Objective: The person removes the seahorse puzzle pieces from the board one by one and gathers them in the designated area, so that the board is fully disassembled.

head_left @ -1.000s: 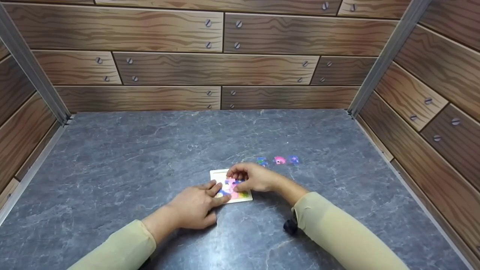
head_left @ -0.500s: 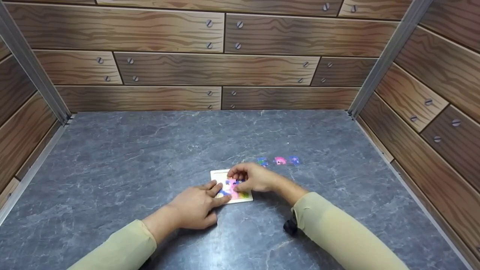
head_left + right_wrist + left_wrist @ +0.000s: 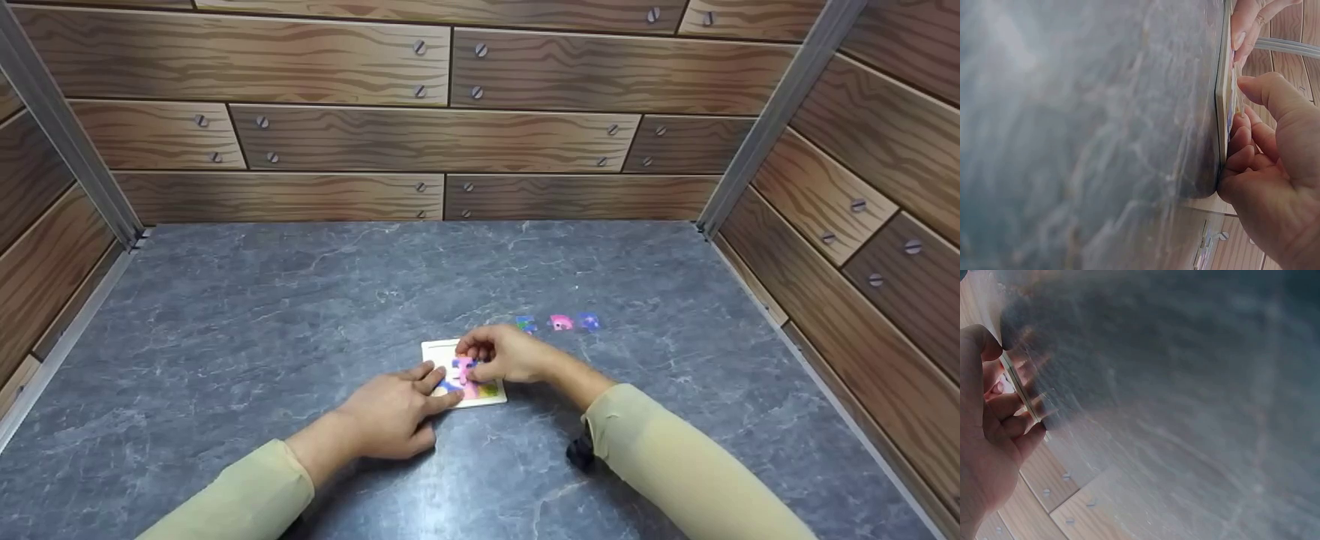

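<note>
A puzzle board with a pale rim (image 3: 491,402) lies on the grey table, partly filled with colourful pieces. My left hand (image 3: 386,416) rests on its left side, fingers stretched over the board and pressing on it. Over the right side my right hand (image 3: 514,356) pinches a pink jigsaw piece (image 3: 464,368) between thumb and fingers. In the right wrist view the piece (image 3: 1239,93) stands edge-on, tilted up from the board (image 3: 1222,107). The right hand's fingers hide part of the board in the head view.
Beyond the right hand lie three loose jigsaw pieces: a blue-green one (image 3: 526,323), a pink one with an eye (image 3: 561,322) and a blue one (image 3: 589,321). Wood-patterned walls (image 3: 337,139) enclose the marbled table (image 3: 300,300) at the back and sides.
The pink piece in the right hand's fingers has shifted and tilted slightly over the board. Both hands stay in nearly the same place.
</note>
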The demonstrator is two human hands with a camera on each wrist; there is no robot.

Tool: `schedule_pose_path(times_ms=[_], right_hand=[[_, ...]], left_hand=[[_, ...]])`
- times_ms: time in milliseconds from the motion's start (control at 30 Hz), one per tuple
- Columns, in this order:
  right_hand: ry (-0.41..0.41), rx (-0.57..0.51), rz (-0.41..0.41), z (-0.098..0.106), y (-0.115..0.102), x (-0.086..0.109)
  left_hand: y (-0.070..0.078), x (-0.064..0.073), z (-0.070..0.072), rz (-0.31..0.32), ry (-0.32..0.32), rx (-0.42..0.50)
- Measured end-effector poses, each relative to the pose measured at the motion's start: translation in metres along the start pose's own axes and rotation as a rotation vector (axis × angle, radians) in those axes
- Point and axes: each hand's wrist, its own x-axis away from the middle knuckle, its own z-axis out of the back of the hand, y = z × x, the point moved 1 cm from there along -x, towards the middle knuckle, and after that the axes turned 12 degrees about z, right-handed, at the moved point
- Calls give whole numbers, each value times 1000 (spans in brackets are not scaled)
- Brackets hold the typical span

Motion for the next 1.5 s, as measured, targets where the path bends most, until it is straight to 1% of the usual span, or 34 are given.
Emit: schedule_pose_path(times_ms=[267, 400, 633, 833, 1000, 1133, 1267, 1500], right_hand=[[11, -39, 19, 1, 0, 2], [10, -36, 28, 2, 1, 2], [6, -30, 46, 4, 1, 3], [53, -62, 94, 5, -3, 5], [97, -24, 130, 9, -8, 7], [118, 16, 129, 16, -14, 12], [138, 44, 128, 24, -16, 20], [159, 46, 103, 36, -13, 37]], left_hand=[[1, 1, 0, -1, 7, 3], [0, 0, 0, -1, 4, 5], [1, -1, 0, -4, -3, -18], [1, -1, 1, 6, -24, -3], [0, -1, 1, 12, -24, 0], [0, -1, 0, 11, -8, 4], [-1, 0, -1, 14, -6, 14], [0, 0, 0, 10, -2, 29]])
